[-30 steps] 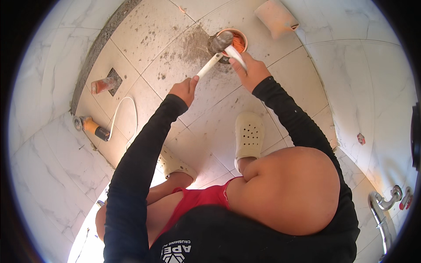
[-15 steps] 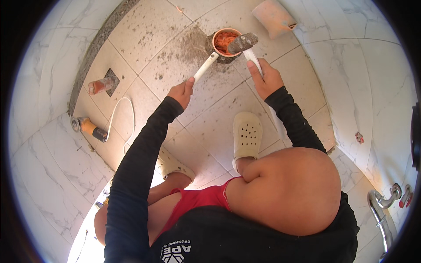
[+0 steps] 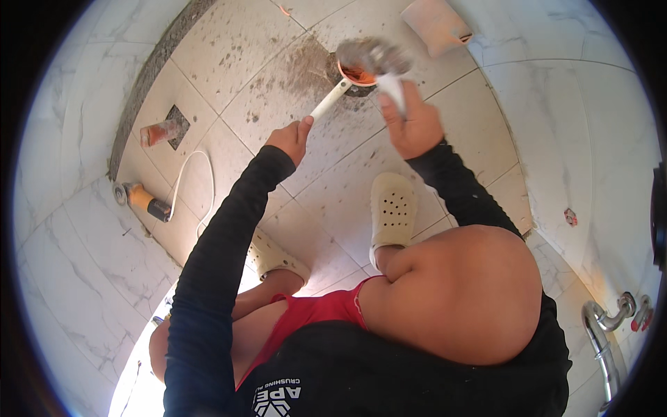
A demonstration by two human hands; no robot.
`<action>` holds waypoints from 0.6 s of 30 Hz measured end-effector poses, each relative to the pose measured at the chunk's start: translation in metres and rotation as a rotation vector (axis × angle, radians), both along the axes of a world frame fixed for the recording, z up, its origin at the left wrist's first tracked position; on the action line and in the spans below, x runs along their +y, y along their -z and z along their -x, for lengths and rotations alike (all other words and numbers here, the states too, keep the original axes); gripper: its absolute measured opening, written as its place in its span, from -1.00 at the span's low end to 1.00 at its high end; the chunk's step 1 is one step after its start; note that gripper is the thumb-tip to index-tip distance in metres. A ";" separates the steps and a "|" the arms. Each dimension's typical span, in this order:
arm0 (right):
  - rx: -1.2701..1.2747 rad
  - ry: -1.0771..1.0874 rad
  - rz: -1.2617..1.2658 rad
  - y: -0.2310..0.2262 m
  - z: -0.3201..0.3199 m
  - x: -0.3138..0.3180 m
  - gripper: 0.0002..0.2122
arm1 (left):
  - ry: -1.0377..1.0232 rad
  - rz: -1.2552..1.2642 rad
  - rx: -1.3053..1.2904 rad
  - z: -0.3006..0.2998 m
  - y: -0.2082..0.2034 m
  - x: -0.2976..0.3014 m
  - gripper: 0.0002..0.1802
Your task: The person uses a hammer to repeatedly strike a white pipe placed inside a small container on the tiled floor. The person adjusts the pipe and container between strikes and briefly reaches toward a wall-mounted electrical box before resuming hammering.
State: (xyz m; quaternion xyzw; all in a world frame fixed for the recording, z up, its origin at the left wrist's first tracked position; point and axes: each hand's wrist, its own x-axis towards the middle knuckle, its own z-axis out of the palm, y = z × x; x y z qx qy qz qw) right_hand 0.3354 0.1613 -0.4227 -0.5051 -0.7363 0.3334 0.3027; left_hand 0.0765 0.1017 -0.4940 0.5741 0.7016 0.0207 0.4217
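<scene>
Pale marble-look floor tiles (image 3: 333, 208) spread under me, dusted with grey mortar specks that thicken around a round drain opening with an orange rim (image 3: 356, 72) near the far edge of the floor. My left hand (image 3: 292, 137) is closed round the end of a thin white plastic handle (image 3: 331, 99) that slants up to that opening. My right hand (image 3: 411, 126) is wrapped tight around the white grip of a steel trowel (image 3: 375, 57), its grey blade loaded with wet mortar and now hovering right over the drain. Half a second ago the blade sat off to the right of the opening, with the orange inside showing plainly; now it covers most of the rim, so I judge the mortar is being brought onto the edge of the hole.

Both my cream perforated clogs (image 3: 392, 208) are planted on the tiles below my arms. Toward the left edge of the floor sits a small square cut-out with an orange piece (image 3: 161, 130), and nearer the wall an angle grinder with a yellow body (image 3: 141, 200) trailing a white cable (image 3: 191, 182). A terracotta-coloured block (image 3: 436, 24) lies at the far right, and chrome taps (image 3: 611, 326) stick out of the right wall.
</scene>
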 end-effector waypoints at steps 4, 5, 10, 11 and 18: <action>-0.409 -0.100 0.336 0.028 0.005 0.003 -0.58 | -0.001 -0.029 0.019 -0.005 0.006 -0.002 -0.25; -0.338 -0.117 0.281 0.033 0.003 0.007 -0.57 | -0.022 -0.036 0.002 -0.005 0.007 0.000 -0.24; -0.085 -0.060 0.313 0.030 -0.012 0.008 -0.51 | -0.597 0.491 -0.468 -0.003 0.000 0.009 -0.20; -0.091 -0.023 0.299 0.027 -0.014 0.008 -0.51 | -0.616 0.530 -0.490 -0.002 -0.002 0.011 -0.19; -0.079 0.027 0.270 0.013 -0.019 0.006 -0.50 | -0.243 0.131 -0.212 -0.008 0.001 0.004 -0.18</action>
